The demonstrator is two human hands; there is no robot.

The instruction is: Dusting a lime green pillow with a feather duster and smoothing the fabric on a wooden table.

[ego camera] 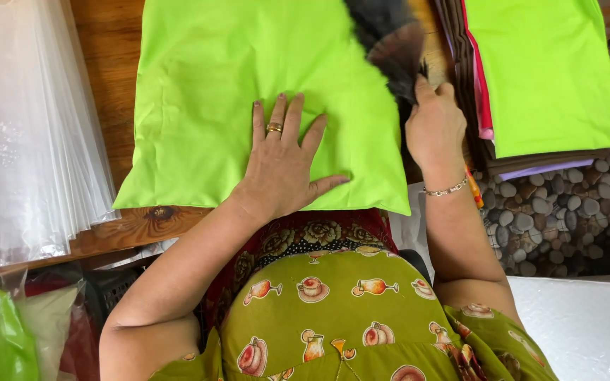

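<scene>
left hand (280, 166) flat on green cloth (248, 92), right hand (433, 127) gripping brush (390, 39)

Cloth (220, 92) on table (111, 49), plastic sheets (22, 127) left, fabric stack (538, 77) right

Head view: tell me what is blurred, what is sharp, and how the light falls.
Head view: the dark brush in the right hand is smeared by motion blur; the left hand flat on the lime green cloth is sharp; the light is soft and even, with mild glare on the clear plastic sheets.
</scene>
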